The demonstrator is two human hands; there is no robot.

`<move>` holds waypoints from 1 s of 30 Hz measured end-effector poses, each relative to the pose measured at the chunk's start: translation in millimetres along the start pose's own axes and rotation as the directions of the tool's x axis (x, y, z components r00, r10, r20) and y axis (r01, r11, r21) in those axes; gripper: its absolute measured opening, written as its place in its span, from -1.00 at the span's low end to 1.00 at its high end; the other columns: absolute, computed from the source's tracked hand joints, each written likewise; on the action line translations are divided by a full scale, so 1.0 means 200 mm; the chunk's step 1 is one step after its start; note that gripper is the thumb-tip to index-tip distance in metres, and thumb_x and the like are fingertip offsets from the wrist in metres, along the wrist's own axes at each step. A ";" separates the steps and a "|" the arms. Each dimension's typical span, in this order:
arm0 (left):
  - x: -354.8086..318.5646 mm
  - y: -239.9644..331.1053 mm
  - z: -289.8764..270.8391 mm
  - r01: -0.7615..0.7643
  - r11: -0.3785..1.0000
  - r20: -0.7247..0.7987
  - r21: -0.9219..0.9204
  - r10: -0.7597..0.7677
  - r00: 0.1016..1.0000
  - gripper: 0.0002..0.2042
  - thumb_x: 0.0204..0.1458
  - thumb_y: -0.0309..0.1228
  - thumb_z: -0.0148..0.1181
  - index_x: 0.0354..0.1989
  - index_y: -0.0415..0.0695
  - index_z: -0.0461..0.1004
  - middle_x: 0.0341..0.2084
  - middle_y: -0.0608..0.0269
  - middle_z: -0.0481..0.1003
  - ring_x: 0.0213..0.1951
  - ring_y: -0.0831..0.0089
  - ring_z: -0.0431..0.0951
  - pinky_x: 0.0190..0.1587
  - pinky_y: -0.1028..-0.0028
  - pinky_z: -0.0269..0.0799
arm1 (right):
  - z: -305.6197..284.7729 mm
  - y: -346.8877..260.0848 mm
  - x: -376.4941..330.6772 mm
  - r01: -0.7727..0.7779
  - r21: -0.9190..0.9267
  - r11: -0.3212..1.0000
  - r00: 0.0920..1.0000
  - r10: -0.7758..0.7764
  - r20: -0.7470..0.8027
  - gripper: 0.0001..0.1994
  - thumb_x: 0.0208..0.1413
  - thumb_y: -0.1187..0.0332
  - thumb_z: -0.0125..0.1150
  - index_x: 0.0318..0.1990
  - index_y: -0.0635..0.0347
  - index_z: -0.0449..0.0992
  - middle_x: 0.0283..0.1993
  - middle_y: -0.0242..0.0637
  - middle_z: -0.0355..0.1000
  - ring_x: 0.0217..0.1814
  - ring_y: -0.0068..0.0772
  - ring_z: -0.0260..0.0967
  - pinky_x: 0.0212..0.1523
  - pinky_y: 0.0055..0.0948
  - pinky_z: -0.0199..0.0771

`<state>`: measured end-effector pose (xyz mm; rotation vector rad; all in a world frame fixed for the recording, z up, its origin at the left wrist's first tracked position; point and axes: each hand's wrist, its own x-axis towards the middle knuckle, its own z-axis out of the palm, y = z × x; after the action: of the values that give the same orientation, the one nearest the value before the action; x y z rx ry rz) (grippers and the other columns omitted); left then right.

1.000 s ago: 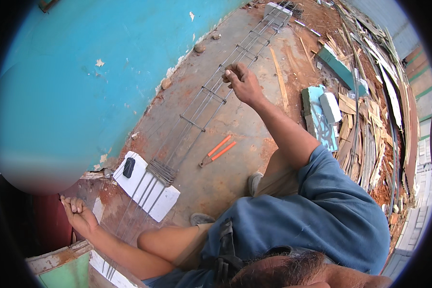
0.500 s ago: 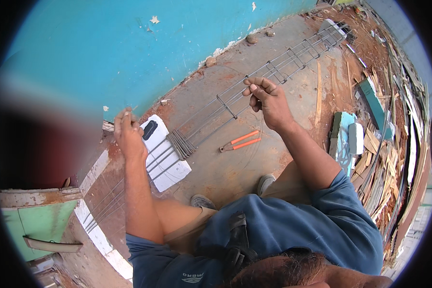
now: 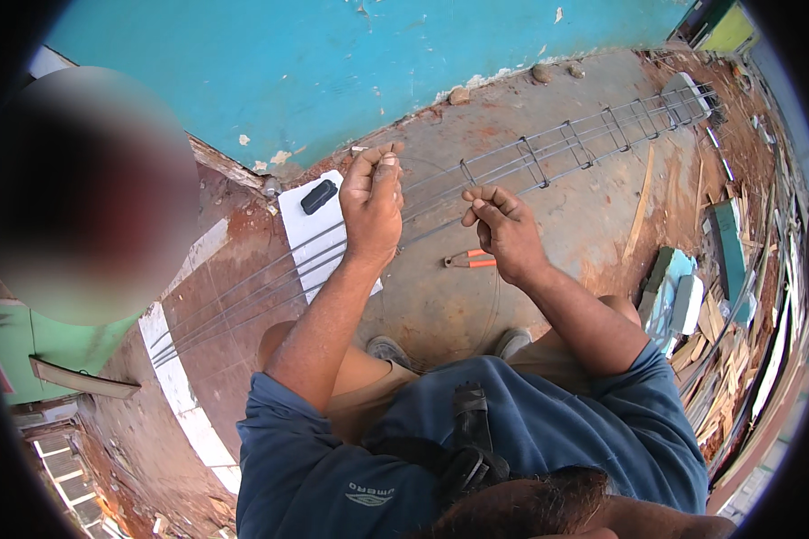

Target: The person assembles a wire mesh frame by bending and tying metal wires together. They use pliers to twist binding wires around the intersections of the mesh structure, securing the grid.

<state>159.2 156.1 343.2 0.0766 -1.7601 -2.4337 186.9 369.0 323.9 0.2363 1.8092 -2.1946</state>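
Observation:
My left hand is raised over the long steel bars, its thumb and fingertips pinched together; what they hold is too small to make out. To its right my right hand is also pinched closed, and a thin wire hangs from it in a loose curve. Below both hands runs a rebar cage, with square stirrups tied along its far right part and bare bars stretching to the lower left. Orange-handled pincers lie on the floor, partly covered by my right hand.
A white block with a black oblong object on it stands under the bars. Another pale block supports the far end. A blue wall borders the floor. Wood scraps and blue-painted rubble lie at right.
My left hand has moved right, closer to my right hand, and its forearm now covers the stacked stirrups. The view has shifted left; the wire has moved along with my right hand.

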 end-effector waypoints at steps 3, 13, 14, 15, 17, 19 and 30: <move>0.00 0.02 0.00 -0.033 0.999 0.011 0.035 0.033 0.999 -0.75 0.48 -0.35 0.18 0.17 -0.23 0.57 -0.29 0.48 0.44 -0.43 0.79 0.26 -0.44 0.68 0.19 | 0.00 0.02 0.02 -0.037 0.083 0.996 0.999 0.038 -0.008 -0.80 0.53 0.42 0.07 0.10 0.26 0.60 -0.31 -0.37 0.55 -0.55 -0.75 0.19 -0.58 -0.62 0.20; 0.03 0.00 -0.03 -0.150 0.976 0.025 0.159 0.148 0.989 -0.74 0.48 -0.27 0.22 0.12 -0.21 0.60 -0.33 0.50 0.48 -0.45 0.79 0.28 -0.45 0.65 0.23 | 0.02 0.05 0.03 -0.132 0.114 0.985 0.991 0.129 0.033 -0.82 0.49 0.44 0.09 0.07 0.23 0.61 -0.34 -0.32 0.54 -0.61 -0.73 0.15 -0.65 -0.59 0.11; 0.03 0.00 -0.03 -0.141 0.978 0.024 0.153 0.139 0.990 -0.74 0.47 -0.29 0.23 0.13 -0.21 0.60 -0.31 0.48 0.50 -0.44 0.79 0.30 -0.43 0.66 0.25 | 0.03 0.04 0.02 -0.139 0.106 0.985 0.990 0.135 0.041 -0.81 0.49 0.44 0.09 0.07 0.23 0.61 -0.34 -0.31 0.54 -0.62 -0.73 0.15 -0.66 -0.59 0.11; 0.03 0.00 -0.04 -0.132 0.980 0.023 0.147 0.131 0.991 -0.75 0.47 -0.32 0.24 0.13 -0.21 0.60 -0.29 0.46 0.52 -0.42 0.78 0.31 -0.41 0.67 0.26 | 0.03 0.03 0.02 -0.145 0.098 0.985 0.989 0.141 0.049 -0.81 0.48 0.44 0.08 0.07 0.23 0.61 -0.35 -0.31 0.54 -0.62 -0.73 0.14 -0.66 -0.58 0.11; 0.03 0.00 -0.05 -0.138 0.979 0.017 0.149 0.137 0.990 -0.76 0.46 -0.33 0.25 0.13 -0.22 0.60 -0.27 0.43 0.54 -0.41 0.78 0.32 -0.40 0.68 0.28 | 0.03 0.02 0.01 -0.157 0.083 0.984 0.987 0.153 0.057 -0.81 0.48 0.45 0.08 0.07 0.24 0.61 -0.35 -0.30 0.54 -0.62 -0.73 0.15 -0.66 -0.58 0.12; 0.04 -0.01 -0.05 -0.166 0.972 0.008 0.165 0.167 0.986 -0.76 0.45 -0.32 0.26 0.12 -0.22 0.61 -0.27 0.43 0.55 -0.42 0.78 0.33 -0.40 0.67 0.29 | 0.04 0.02 0.00 -0.172 0.076 0.982 0.984 0.168 0.059 -0.80 0.47 0.45 0.09 0.08 0.24 0.61 -0.36 -0.30 0.54 -0.62 -0.72 0.16 -0.66 -0.58 0.13; 0.04 0.02 -0.07 -0.222 0.926 0.019 0.306 0.227 0.974 -0.80 0.46 -0.30 0.23 -0.01 -0.19 0.62 -0.36 0.50 0.49 -0.42 0.76 0.32 -0.40 0.65 0.28 | 0.03 0.05 0.00 -0.211 0.070 0.975 0.969 0.199 0.146 -0.81 0.45 0.45 0.11 0.06 0.23 0.61 -0.37 -0.26 0.56 -0.67 -0.69 0.22 -0.70 -0.54 0.11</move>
<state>153.3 140.0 341.8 -0.0696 -2.0028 -1.9829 190.9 361.5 315.3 0.2695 1.5469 -2.0897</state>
